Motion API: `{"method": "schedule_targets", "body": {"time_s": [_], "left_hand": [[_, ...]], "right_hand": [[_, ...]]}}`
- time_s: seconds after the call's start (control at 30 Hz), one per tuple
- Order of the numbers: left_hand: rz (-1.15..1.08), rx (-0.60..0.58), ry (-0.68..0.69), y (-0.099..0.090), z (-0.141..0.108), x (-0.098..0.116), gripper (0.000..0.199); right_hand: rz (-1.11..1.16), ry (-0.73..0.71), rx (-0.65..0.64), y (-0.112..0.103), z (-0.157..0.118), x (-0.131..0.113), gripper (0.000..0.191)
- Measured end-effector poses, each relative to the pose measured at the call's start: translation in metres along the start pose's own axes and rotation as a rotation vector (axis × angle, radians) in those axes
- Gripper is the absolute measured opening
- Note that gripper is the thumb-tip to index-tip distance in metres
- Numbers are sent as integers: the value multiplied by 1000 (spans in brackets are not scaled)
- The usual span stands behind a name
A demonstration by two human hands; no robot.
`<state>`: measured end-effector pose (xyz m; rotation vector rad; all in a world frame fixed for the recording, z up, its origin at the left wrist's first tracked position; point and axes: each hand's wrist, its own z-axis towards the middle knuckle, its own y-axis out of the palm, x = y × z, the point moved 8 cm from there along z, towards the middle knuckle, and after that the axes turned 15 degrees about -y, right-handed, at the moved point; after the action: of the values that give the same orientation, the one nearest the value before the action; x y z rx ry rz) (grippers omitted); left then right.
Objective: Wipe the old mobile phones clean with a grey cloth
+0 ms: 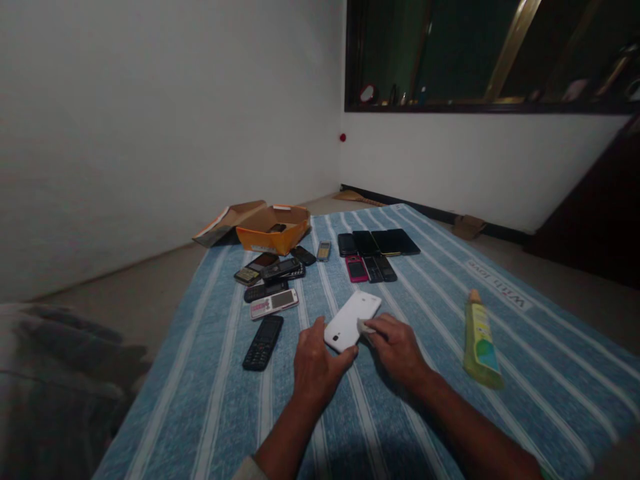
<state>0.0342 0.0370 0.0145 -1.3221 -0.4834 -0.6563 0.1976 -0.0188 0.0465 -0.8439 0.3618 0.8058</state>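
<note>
A white smartphone point(352, 321), its back with the camera lens facing up, is tilted on the striped cloth in front of me. My left hand point(320, 360) grips its lower end, with the thumb along the near edge and the fingers at the left side. In my right hand point(397, 347) a small pale wad of cloth or tissue point(365, 327) is pinched, pressed against the phone's right edge. Left of my left hand lies a black keypad phone point(263, 343). A pink-and-white phone point(274, 303) lies just beyond it.
Several old phones point(283, 269) are piled before an open orange box point(274, 240). More phones point(370, 243), one pink point(357, 268), lie in rows at the back. A bottle of yellow-green liquid point(481, 343) lies at right on the blue striped cloth point(200, 400).
</note>
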Motion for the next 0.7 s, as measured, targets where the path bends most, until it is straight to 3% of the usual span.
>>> {"method": "schedule_targets", "body": {"time_s": [0.1,0.23,0.43,0.53,0.7], "left_hand": [[39,33,71,1,-4,3,74],[65,55,125,3,-7,5,72],[30,50,105,2,-4,-1,66],[30,-6,95,4,-5,-2,72],[43,-57,85,2,-11,2,80]], "right_hand": [[-249,23,-16,-13,3,21,25],[-519,76,-176,-2,-1,35,27],[-491,-4,-375,34,-13,7,22],[-486,8,-402,30,-10,6,24],[-640,120,-409,13,7,27,27]]}}
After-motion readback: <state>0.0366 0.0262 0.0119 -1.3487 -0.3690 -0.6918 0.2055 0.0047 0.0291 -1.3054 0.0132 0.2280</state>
